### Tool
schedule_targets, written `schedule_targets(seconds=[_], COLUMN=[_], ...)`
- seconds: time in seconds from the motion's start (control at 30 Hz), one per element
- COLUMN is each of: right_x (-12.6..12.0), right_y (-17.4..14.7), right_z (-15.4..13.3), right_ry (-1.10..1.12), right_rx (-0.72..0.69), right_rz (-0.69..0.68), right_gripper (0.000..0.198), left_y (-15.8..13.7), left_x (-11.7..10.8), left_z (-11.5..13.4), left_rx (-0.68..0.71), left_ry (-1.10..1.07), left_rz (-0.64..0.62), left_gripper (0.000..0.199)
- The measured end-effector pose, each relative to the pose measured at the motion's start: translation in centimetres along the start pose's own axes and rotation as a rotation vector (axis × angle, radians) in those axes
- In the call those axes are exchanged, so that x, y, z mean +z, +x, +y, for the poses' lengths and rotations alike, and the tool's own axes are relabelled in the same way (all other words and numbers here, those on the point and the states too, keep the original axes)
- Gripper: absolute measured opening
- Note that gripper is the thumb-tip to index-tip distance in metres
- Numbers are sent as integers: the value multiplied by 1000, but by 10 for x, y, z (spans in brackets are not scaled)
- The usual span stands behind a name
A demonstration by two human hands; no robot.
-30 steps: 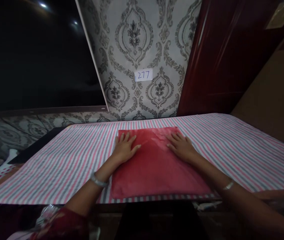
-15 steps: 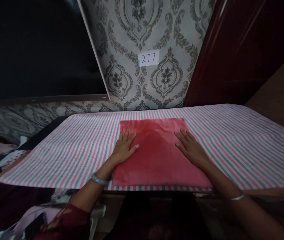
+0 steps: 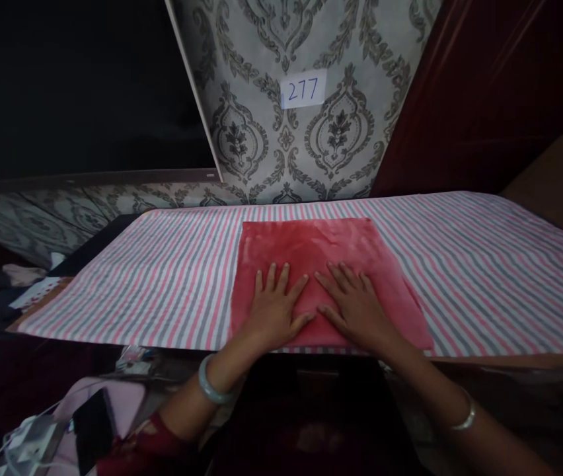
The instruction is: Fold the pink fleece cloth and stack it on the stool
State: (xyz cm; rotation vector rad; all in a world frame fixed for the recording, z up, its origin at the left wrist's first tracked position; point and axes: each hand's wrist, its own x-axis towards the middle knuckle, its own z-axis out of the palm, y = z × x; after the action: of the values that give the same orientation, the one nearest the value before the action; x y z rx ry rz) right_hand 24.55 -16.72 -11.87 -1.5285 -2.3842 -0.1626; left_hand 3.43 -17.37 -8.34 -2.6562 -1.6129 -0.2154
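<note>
Fingers (image 3: 283, 277) of the left hand (image 3: 272, 314) and right hand (image 3: 361, 312) are spread and laid flat on the red cloth (image 3: 306, 244), thumbs nearly meeting. Smoothing seems to be in hand; for any next move, light, even pressure would be called for (lest creases be pushed in). The cloth is laid over a striped cover (image 3: 172, 284), midway along the near edge of the worktop (image 3: 534, 361), almost reaching the far edge.
</note>
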Motion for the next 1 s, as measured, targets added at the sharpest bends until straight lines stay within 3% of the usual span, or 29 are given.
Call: schedule_targets(seconds=[0.17,0.67,0.83,1.0], right_x=[9,9,1,1], right_y=[-3,-3,-23,-64], right_z=[-4,-1,34,94], right_ry=[12,20,8,92], right_rx=[23,11,19,270], right_rz=[-15,-15,-45,101], right_gripper=[56,55,53,58], left_y=[-2,-1,-11,-34], left_x=[23,20,4,-2], left_z=[0,0,-21,-73], left_rx=[-27,-27,-13,-190], left_ry=[-5,-2,-33,-240], left_rz=[-5,6,-22,81], left_gripper=[71,70,67,61])
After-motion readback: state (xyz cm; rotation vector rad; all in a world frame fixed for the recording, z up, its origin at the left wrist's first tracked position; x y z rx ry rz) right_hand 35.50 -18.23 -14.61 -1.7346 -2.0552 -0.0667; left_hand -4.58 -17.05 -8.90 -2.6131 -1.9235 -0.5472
